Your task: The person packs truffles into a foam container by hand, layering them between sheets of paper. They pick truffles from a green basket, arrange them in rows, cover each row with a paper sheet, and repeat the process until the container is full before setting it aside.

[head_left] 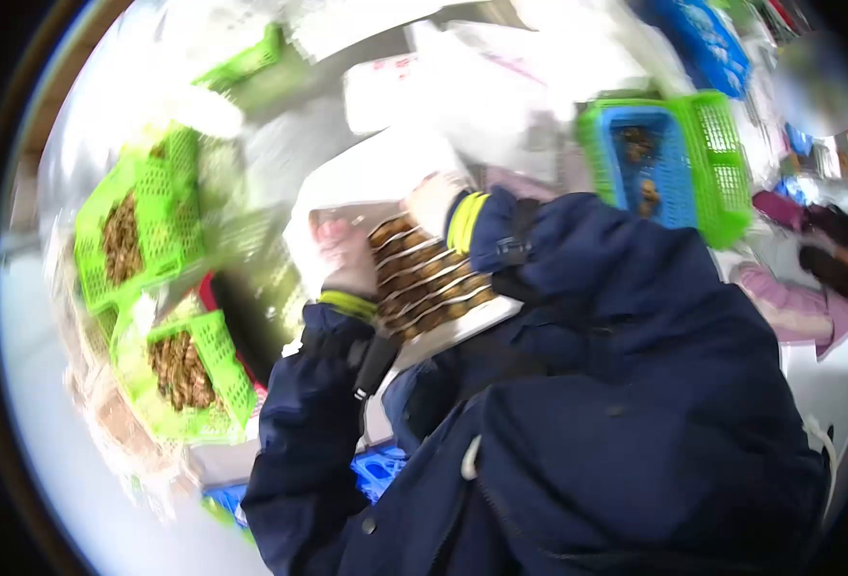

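In front of my body is a white box holding several rows of small brown pieces, split by thin white strips. My left hand is at the box's left side, its fingers curled in beside the rows. Across the far end of the rows reaches my right hand, fingers drawn together. Glare and blur hide what either hand's fingertips hold, if anything. Both wrists come out of dark blue sleeves with yellow cuff bands.
Green baskets with brown pieces stand on the left. A blue basket with a few brown pieces sits in a green one at the right. White bags lie beyond the box. At far right shows another person's pink sleeve.
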A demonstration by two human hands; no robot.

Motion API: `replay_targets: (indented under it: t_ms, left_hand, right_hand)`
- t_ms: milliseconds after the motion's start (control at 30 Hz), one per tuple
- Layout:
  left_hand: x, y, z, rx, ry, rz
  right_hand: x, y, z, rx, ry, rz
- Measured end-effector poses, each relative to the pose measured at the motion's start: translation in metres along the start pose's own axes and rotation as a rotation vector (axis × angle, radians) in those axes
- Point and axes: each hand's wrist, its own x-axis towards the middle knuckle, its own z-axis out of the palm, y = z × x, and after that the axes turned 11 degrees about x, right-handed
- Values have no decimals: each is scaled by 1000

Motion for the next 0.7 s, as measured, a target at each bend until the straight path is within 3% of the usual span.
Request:
replay_targets:
  t_ms: [33,67,133,200,267,300,333,367,400,433,467,533,567,600,667,700]
  left_hand:
    - [8,12,-25,699,-65,316]
    - [4,29,-39,849,-167,282]
    - [7,-71,26,711,169,459]
    - [3,1,-20,917,-58,367]
    - [4,17,-33,937,-221,302]
    - [2,11,-31,958,-204,334]
    - [0,5,-29,975,-185,362]
    - [-2,15,-36,944,-206,352]
    - [-3,9,-37,911,-199,373]
    - [-6,10,-40,916,-170,382]
    - [-11,12,-42,919,-140,390]
    - [-22,13,-38,887,-41,440]
    - [-26,18,-34,853,65,482]
    - [-35,50,-38,850,-31,461]
    - [-44,95,-27,536,-139,610]
    - [-48,117,-17,424,-214,644]
  right_hand:
    - [-7,-3,-11,-15,-38,-48]
    - [-3,-8,-2,-91,-17,40]
    - [-8,-3,1,89,16,-69]
    - [8,-5,23,-91,0,-67]
    - [7,-9,37,-222,141,-54]
    - [-8,-15,30,-208,352,52]
    - [-19,-14,18,344,273,310]
    - [-65,0,-4,312,268,55]
    - [-103,15,-30,475,260,55]
    - [-114,52,-8,610,367,19]
    - [-157,79,-12,749,638,-3]
    - [-209,146,-26,409,403,539]
    - [-234,182,-19,547,480,893]
    - [-248,222,14,476,583,1023]
    - [-250,257,28,409,383,1248]
    - [-250,269,38,417,384,1244]
